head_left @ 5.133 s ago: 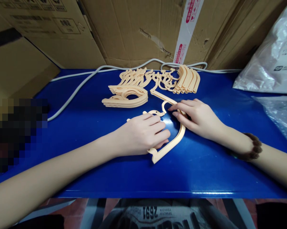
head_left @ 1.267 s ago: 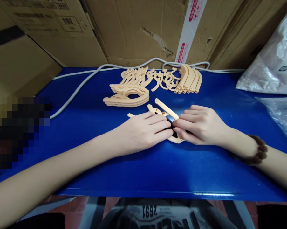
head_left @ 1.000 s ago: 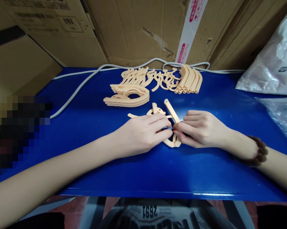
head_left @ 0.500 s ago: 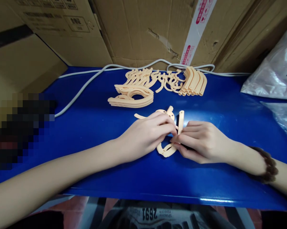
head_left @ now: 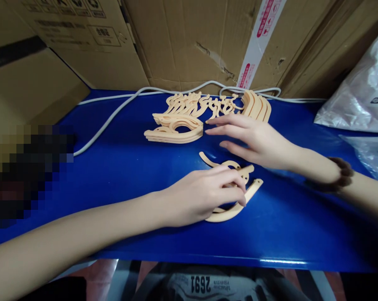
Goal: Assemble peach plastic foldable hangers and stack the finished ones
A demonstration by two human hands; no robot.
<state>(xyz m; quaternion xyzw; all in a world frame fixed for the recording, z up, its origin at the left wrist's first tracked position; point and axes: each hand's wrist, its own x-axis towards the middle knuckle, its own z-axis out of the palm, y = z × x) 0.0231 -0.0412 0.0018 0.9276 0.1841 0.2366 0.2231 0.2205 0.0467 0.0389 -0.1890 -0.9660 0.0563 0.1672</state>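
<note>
A folded peach plastic hanger lies on the blue table near the front edge. My left hand rests on it with the fingers curled over its top and pressing it down. My right hand hovers further back, fingers stretched out and apart, holding nothing, its fingertips close to the stack of folded hangers. Behind that stack lies a row of unfolded hanger parts. A dark bead bracelet is on my right wrist.
Cardboard boxes wall in the back and left of the table. A white cable runs along the back edge. Plastic bags lie at the right. A blurred-out patch covers the left side.
The hanger has been folded flat and laid down under my left hand. My right hand has let go of it and moved back toward the stack, opening its fingers.
</note>
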